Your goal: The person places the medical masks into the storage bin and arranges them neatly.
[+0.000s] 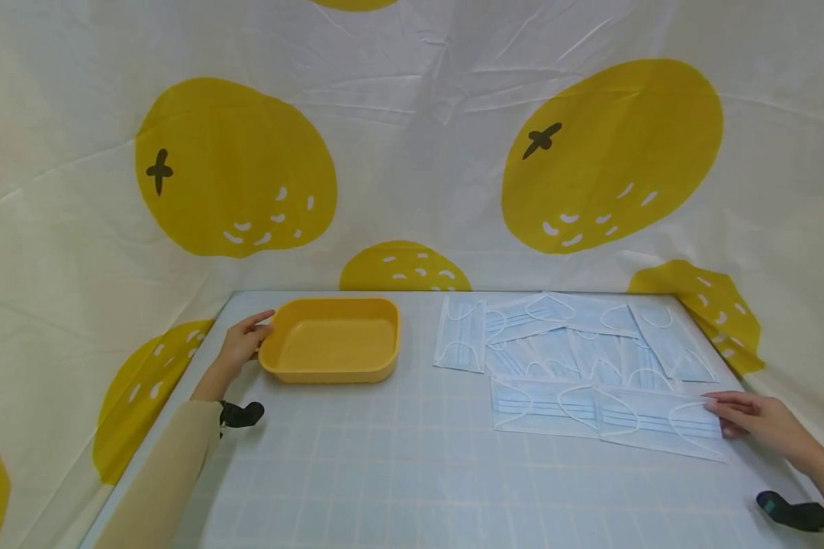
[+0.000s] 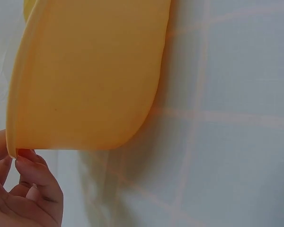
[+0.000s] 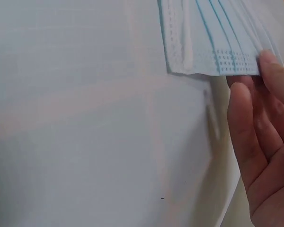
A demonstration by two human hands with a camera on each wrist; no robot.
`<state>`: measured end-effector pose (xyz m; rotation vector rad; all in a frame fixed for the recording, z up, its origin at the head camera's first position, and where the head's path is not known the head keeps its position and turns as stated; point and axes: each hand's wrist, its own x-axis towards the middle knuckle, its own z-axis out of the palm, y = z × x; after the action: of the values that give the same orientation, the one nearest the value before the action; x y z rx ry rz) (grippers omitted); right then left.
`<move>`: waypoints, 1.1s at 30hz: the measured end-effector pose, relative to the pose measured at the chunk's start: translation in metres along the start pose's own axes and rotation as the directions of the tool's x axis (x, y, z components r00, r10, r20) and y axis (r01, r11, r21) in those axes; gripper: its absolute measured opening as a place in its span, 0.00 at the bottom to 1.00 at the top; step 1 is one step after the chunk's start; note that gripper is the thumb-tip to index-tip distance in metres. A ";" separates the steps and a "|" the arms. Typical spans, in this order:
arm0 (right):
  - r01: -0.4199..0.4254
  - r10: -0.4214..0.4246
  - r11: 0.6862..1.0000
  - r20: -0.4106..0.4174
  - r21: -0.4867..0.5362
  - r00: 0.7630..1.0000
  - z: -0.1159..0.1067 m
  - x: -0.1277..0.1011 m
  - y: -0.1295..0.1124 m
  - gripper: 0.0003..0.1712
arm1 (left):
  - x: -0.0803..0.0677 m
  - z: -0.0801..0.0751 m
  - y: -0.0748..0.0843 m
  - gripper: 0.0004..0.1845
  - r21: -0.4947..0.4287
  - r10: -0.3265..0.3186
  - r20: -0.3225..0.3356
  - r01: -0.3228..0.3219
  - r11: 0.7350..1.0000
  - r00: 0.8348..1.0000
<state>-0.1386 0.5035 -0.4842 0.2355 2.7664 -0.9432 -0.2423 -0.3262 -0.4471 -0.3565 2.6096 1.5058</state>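
Observation:
At the table's left, my left hand (image 1: 242,347) pinches the rim of a yellow plastic basin (image 1: 336,339). In the left wrist view the basin's side (image 2: 90,80) looms large, its rim between my thumb and fingers (image 2: 42,182). Over on the right, my right hand (image 1: 762,427) pinches the short edge of a light-blue face mask (image 1: 659,419) with white ear loops. The right wrist view has the mask's corner (image 3: 227,42) lifted off the cloth, the thumb on top. Beside it lies another face mask (image 1: 542,404), turned the same way.
Several more face masks (image 1: 577,354) lie overlapping behind, at the back right. One mask (image 1: 461,335) stands lengthwise at their left end. A pale checked cloth (image 1: 384,473) covers the table. Behind hangs a white curtain (image 1: 419,152) with yellow fruit prints.

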 end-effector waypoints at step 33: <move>0.190 -0.188 0.981 -0.054 0.041 0.981 -0.004 -0.003 -0.038 0.26 | 0.001 0.003 -0.002 0.26 -0.019 -0.010 -0.047 0.009 1.000 0.999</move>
<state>-0.1443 0.4758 -0.4586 0.0023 2.8549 -1.0603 -0.2428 -0.3249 -0.4504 -0.4107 2.6267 1.5384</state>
